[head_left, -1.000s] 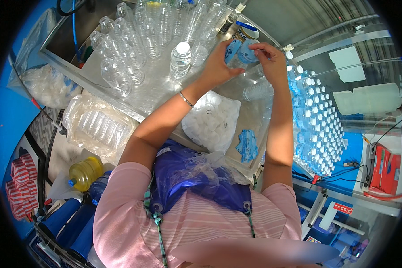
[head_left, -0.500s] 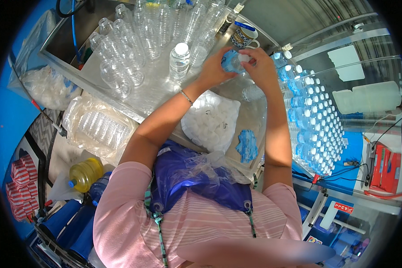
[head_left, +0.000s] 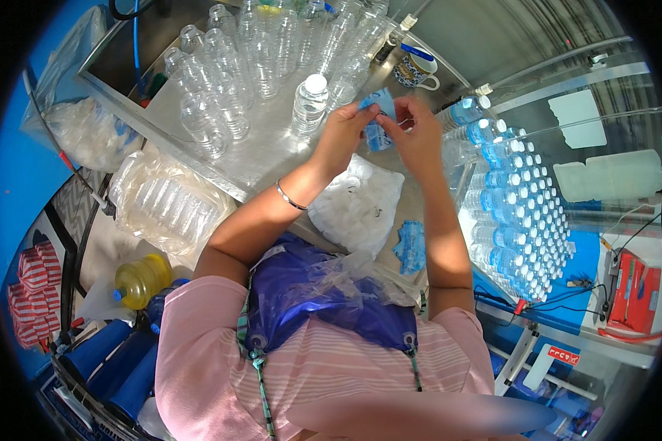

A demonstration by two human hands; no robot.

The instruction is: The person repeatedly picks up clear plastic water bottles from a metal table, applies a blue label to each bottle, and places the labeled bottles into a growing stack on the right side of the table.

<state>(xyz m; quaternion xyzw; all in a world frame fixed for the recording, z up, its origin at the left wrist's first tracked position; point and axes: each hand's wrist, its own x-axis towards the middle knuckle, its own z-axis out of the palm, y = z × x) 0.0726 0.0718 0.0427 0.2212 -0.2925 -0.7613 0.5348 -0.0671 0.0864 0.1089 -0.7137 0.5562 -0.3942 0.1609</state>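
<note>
your left hand (head_left: 342, 134) pinches a blue label (head_left: 379, 105), far centre; your right hand (head_left: 419, 137) seems to pinch it too. at right, labelled bottles (head_left: 502, 198) stand capped; far left, one capped bottle (head_left: 310, 109) and clear open bottles (head_left: 261, 62) have no labels yet.

Bottles (head_left: 268, 62) massed at back left of table (head_left: 261, 158); single bottle (head_left: 310, 106) stood before them, left of hands. Label (head_left: 379, 140) held between left hand (head_left: 343, 132) and right hand (head_left: 419, 136). Mug (head_left: 412, 71) set behind. Caps (head_left: 357, 209) heaped nearer person, label pile (head_left: 410, 246) laid right of them. Bottle rows (head_left: 522, 206) ranged far right; bottle bag (head_left: 169, 206) placed left.
</note>
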